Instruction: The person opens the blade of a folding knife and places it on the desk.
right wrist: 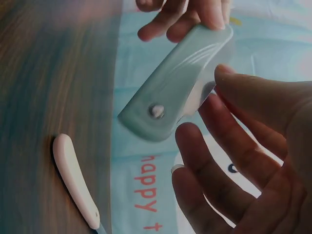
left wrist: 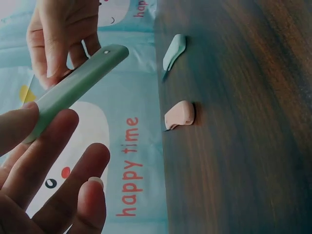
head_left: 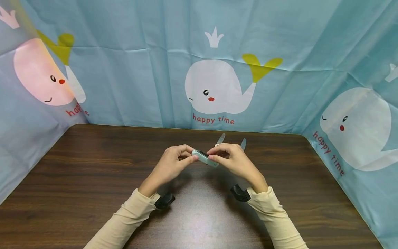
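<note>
A folding knife with a pale green handle [head_left: 204, 159] is held up between both hands over the table. My left hand [head_left: 170, 162] pinches one end of the handle between thumb and fingers. The thumb and forefinger of my right hand [head_left: 236, 159] pinch the blade, which lies along the handle's open side in the right wrist view. A silvery pivot [right wrist: 157, 111] shows near the handle's other end. Behind the hands lie two more folding knives, blades out: one with a pink handle [left wrist: 180, 114], one with a green handle [left wrist: 175, 51].
The dark wooden table [head_left: 93, 180] spreads around the hands. A light blue curtain [head_left: 130, 79] with whale prints hangs along its far edge and sides. In the head view the two lying knives' blades [head_left: 221, 138] stick out past the right hand toward that far edge.
</note>
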A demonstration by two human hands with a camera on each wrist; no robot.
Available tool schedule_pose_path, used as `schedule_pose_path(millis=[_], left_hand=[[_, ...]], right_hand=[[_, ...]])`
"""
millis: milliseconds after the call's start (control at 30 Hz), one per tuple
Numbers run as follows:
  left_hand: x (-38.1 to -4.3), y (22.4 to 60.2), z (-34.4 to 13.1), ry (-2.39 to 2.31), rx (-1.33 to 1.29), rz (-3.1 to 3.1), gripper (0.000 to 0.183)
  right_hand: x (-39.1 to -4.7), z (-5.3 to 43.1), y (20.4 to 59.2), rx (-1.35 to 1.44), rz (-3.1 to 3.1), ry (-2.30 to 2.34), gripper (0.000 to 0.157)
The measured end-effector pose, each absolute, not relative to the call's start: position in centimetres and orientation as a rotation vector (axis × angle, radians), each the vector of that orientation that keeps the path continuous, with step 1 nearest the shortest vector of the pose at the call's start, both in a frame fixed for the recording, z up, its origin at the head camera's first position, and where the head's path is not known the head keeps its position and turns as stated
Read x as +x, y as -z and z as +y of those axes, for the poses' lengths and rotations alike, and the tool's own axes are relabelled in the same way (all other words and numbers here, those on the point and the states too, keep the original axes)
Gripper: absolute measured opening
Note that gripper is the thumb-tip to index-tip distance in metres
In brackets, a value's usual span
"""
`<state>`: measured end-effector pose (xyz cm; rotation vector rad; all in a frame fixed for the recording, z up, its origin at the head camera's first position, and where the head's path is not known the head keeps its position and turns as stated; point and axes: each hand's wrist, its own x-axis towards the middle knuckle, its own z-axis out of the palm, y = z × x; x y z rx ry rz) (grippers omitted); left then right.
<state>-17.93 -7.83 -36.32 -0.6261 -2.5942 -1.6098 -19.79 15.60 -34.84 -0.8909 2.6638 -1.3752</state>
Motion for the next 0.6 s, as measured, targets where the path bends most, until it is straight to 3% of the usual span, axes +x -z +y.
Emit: schedule_pose_path(millis=[600], left_hand=[[-17.55,36.59,-7.25,1.601,-0.648,-2.636,0.012]], right_hand=[[-19.45,14.51,35.45,-0.971,2.728,1.324,0.010]])
